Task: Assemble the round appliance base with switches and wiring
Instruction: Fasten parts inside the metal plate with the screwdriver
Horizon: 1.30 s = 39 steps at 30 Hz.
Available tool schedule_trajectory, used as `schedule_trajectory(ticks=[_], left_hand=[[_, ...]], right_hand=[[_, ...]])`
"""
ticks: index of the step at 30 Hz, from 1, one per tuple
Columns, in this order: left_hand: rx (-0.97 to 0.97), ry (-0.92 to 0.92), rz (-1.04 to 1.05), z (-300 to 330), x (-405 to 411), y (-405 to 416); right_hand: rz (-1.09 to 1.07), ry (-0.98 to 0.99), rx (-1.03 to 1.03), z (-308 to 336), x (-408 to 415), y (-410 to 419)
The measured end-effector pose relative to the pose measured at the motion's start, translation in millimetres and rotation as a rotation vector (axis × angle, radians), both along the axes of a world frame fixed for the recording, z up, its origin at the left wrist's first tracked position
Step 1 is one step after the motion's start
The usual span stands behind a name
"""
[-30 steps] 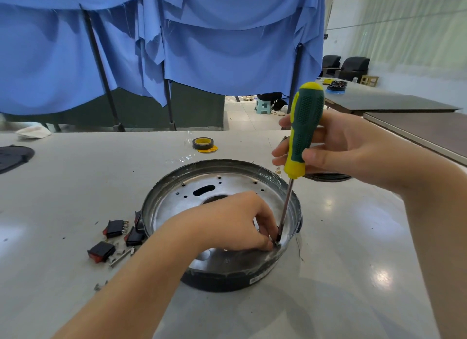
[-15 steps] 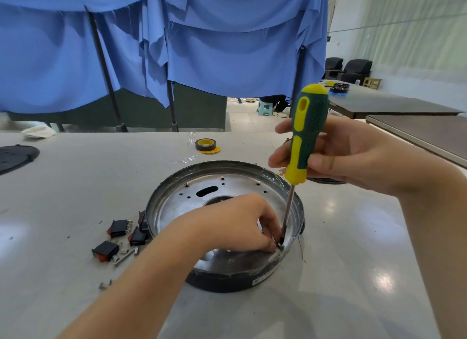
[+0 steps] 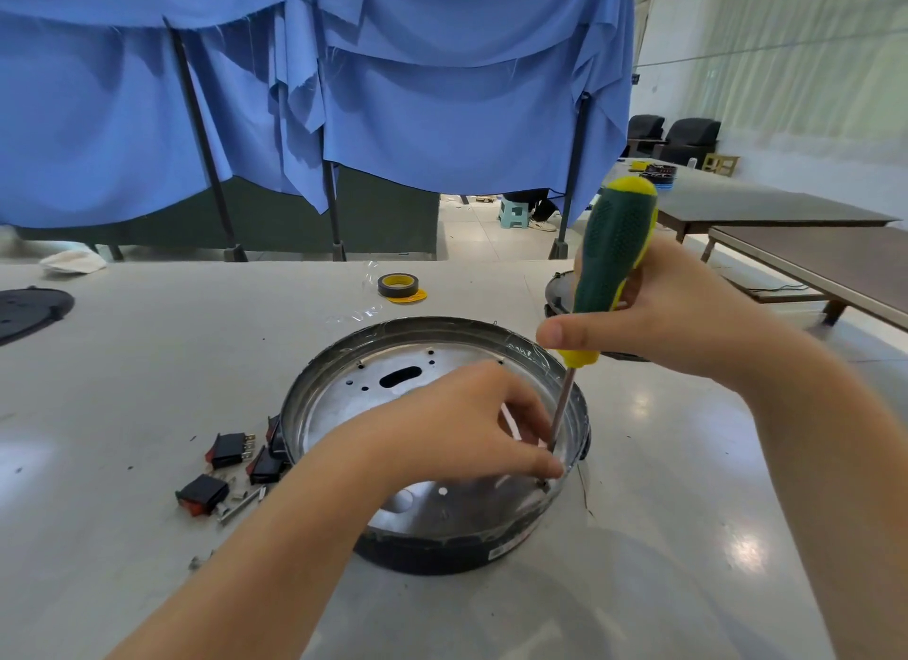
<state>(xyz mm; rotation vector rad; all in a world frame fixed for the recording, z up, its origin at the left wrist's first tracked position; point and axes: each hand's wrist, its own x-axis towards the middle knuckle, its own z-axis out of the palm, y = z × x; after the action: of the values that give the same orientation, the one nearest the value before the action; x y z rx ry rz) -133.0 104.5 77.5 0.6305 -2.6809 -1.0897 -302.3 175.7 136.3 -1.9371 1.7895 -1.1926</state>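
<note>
The round metal appliance base [image 3: 393, 364] lies on the white table, open side up, with a black outer wall. My right hand [image 3: 678, 315] grips the green and yellow screwdriver [image 3: 614, 251] nearly upright; its tip points down inside the base by the right wall. My left hand [image 3: 467, 423] reaches into the base, its fingertips pinching something small at the screwdriver tip; the small part is mostly hidden. Three black rocker switches [image 3: 228, 449] with red faces lie just left of the base.
A roll of black tape [image 3: 398, 285] with a yellow core sits behind the base. Small metal screws and clips [image 3: 241, 504] lie near the switches. A black disc [image 3: 29, 308] lies at the far left, another round black part [image 3: 557, 295] behind my right hand.
The screwdriver stays upright at the same spot by the right wall. My right hand's fingers have shifted round the handle. My left hand keeps its pinch at the tip.
</note>
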Motion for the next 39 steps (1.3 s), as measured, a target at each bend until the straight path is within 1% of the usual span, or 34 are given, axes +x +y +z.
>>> schedule_trajectory(ticks=[2, 4, 9, 12, 13, 15, 17, 18, 20, 22, 25, 29, 31, 33, 34, 36, 37, 39], left_hand=[[0.032, 0.104, 0.036, 4, -2, 1], [0.049, 0.166, 0.061, 6, -4, 3], [-0.003, 0.232, 0.114, 5, -6, 7], [0.011, 0.24, 0.114, 4, -7, 7], [0.025, 0.237, 0.113, 3, -7, 7], [0.044, 0.221, 0.1, 2, -8, 7], [0.06, 0.212, 0.086, 2, -8, 6], [0.073, 0.208, 0.08, 1, -8, 4], [0.12, 0.2, 0.059, 1, -7, 2], [0.187, 0.195, 0.03, 0, -6, 2], [0.227, 0.18, -0.007, -1, -6, 2], [0.15, 0.195, 0.06, 0, -7, 5], [0.094, 0.212, 0.117, 0, -8, 6], [0.036, 0.218, 0.156, 0, -8, 7], [0.018, 0.218, 0.158, 0, -8, 8], [0.0, 0.214, 0.146, 1, -8, 7], [0.001, 0.213, 0.139, 1, -7, 6], [0.019, 0.216, 0.125, 1, -6, 5]], right_hand=[[-0.023, 0.05, -0.009, -1, 5, -1], [-0.047, 0.073, -0.013, -2, 8, -2], [-0.07, 0.09, -0.037, -2, 16, 0], [-0.024, 0.071, 0.058, 1, 10, 2], [0.035, 0.015, 0.109, 2, 6, 3], [0.2, -0.175, 0.196, 3, -6, 6], [0.349, -0.356, 0.225, 3, -15, 9], [0.408, -0.415, 0.234, 3, -17, 10], [0.455, -0.462, 0.226, 1, -19, 8], [0.404, -0.452, 0.18, -1, -19, 5], [0.293, -0.348, 0.125, 0, -16, 4], [0.086, -0.18, 0.039, 1, -4, 4], [-0.013, -0.066, -0.008, 1, 4, 2], [-0.061, 0.05, -0.024, 0, 10, 1], [-0.076, 0.071, -0.023, 0, 12, 1], [-0.06, 0.064, 0.002, 0, 13, 0], [-0.02, 0.029, 0.038, 0, 11, 0], [0.119, -0.121, 0.167, 0, 4, 1]])
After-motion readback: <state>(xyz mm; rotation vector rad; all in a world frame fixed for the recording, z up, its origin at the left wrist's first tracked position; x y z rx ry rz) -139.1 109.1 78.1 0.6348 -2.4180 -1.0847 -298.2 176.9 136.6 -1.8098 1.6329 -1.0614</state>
